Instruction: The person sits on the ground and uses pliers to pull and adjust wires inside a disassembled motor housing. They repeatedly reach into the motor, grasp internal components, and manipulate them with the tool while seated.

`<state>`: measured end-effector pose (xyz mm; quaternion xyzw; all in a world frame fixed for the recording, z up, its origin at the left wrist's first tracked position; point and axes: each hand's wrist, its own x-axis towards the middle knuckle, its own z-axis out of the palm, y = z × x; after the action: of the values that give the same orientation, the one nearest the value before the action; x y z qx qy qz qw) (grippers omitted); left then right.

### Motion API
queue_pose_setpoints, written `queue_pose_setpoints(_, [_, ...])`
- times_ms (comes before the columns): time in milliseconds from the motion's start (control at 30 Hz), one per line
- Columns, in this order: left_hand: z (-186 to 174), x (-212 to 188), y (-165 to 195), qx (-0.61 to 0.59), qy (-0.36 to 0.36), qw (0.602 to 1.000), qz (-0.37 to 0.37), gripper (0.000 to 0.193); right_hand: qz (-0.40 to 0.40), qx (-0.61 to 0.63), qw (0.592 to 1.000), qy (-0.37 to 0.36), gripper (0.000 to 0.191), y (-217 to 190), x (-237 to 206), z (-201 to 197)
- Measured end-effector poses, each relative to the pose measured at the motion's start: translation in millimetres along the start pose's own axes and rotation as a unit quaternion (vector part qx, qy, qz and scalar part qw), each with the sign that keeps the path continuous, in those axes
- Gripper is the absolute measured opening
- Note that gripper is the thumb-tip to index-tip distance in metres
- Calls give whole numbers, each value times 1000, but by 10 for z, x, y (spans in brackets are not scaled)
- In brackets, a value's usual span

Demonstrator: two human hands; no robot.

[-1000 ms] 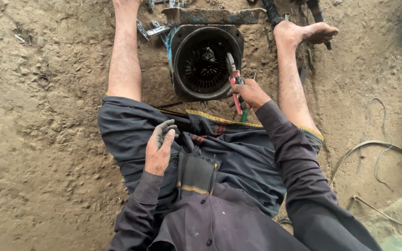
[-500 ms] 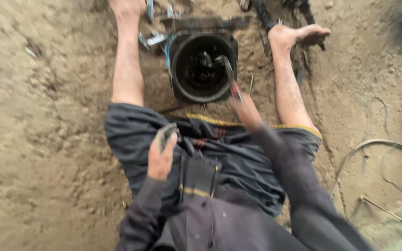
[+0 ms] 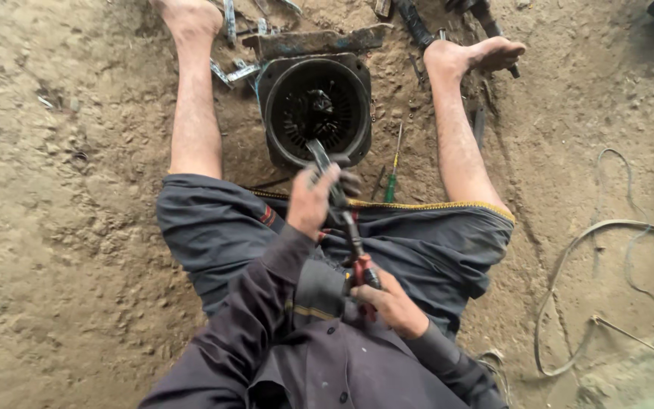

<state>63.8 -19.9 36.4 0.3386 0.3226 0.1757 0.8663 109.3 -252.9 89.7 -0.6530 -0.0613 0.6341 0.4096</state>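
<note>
so the person was sitting on the dirt floor [image 3: 62, 250] with bare legs spread out, and a round black motor housing [image 3: 316, 110] sat on the ground between the shins, open side up with a slotted fan-like part showing inside. the left hand [image 3: 313, 198] was up near the lower rim of that housing, its grip curled tight round the upper end of a pair of pliers [image 3: 342, 220] – the dark metal head stuck out past the fingers toward the housing, can't tell if it actually touched the rim. the right hand [image 3: 387, 303] was lower down, close to the lap, its grip pressed shut round the red handles of the same pliers, so the tool ran slantwise from one hand to the other over the dark grey cloth of the trousers. just right of the housing a green-handled screwdriver [image 3: 393, 170] lay on the dirt, tip pointing away from the person. a rusty flat metal bar [image 3: 319, 39] lay across the ground right behind the housing, with a few small shiny metal pieces [image 3: 235, 70] near the left foot. off to the right a pale cable [image 3: 569, 265] curled loosely over the dirt, well apart from everything else.
</note>
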Motion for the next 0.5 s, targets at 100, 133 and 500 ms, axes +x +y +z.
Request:
queue_pose_setpoints(100, [-175, 357, 662, 277, 234, 907, 215, 54, 59, 49, 997, -33, 22, -137, 52, 72])
queue_pose_setpoints(133, [-286, 505, 949, 435, 246, 859, 114, 56, 33, 29, 998, -44, 25, -160, 104, 64])
queue_pose_setpoints(500, [-883, 95, 770, 225, 98, 943, 225, 62, -114, -101, 985, 77, 22, -730, 1604, -240])
